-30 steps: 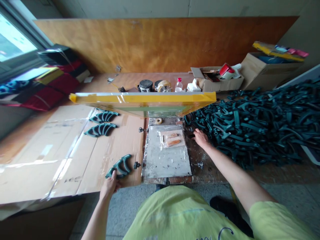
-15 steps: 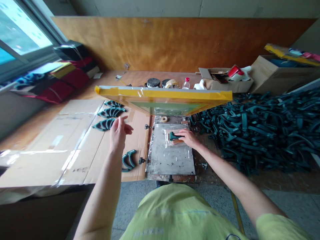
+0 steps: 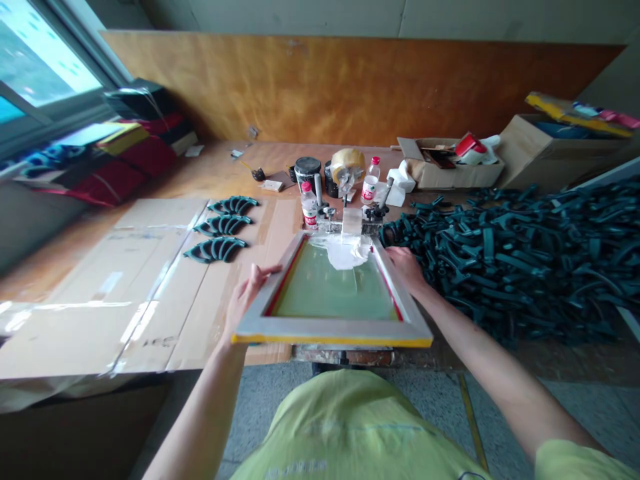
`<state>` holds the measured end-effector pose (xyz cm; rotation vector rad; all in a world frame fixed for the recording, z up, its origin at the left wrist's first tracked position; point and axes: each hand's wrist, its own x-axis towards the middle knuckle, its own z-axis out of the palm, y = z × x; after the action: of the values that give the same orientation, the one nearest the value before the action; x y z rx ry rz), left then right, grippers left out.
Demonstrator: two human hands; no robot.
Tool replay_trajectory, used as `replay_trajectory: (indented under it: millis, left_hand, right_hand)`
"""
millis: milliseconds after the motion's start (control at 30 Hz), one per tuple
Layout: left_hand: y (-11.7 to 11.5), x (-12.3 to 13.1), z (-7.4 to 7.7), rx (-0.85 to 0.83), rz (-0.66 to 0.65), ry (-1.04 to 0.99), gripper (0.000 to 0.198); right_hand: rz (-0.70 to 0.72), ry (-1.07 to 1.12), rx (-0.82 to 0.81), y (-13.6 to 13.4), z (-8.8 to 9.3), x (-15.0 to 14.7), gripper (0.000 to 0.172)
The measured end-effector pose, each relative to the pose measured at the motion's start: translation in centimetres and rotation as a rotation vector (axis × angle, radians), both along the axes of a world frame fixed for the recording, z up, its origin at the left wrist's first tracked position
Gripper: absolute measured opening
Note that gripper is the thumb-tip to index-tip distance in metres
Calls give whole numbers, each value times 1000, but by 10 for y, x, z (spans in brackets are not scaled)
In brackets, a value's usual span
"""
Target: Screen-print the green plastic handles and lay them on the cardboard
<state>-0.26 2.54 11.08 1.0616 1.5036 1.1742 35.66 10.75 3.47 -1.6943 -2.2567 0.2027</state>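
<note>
A screen-printing frame (image 3: pixel 340 293) is mid-view, clamped end pointing to 12 o'clock, long axis unclear. The half-curled left hand (image 3: pixel 247 297) meets its 9 o'clock side, the right hand (image 3: pixel 407 268) its 3 o'clock side; whether either grips, I cannot tell. Red-labelled bottles (image 3: pixel 309 215), print illegible, stand at 11 and 1 o'clock; teal plastic parts (image 3: pixel 510 260) crowd 3 o'clock.

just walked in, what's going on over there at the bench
A person has both hands at a mesh screen frame: the left hand at its left side, the right hand by its right. White paste lies toward the screen's far end. Fanned dark green parts rest on cardboard at left; a loose pile of parts lies at right.
</note>
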Motion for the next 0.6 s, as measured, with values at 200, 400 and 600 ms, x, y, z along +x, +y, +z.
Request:
replay_trajectory:
  millis: [200, 400, 600]
  left_hand:
    - [-30, 2, -79, -255, -49, 1, 89]
    - [-24, -1, -118, -243, -52, 95, 78]
    - [-26, -3, -121, -253, -68, 62, 76]
  right_hand:
    - [79, 100, 137, 56, 40, -41, 53]
    - [70, -153, -115, 62, 35, -87, 17]
    - [405, -170, -18, 3, 20, -71, 22]
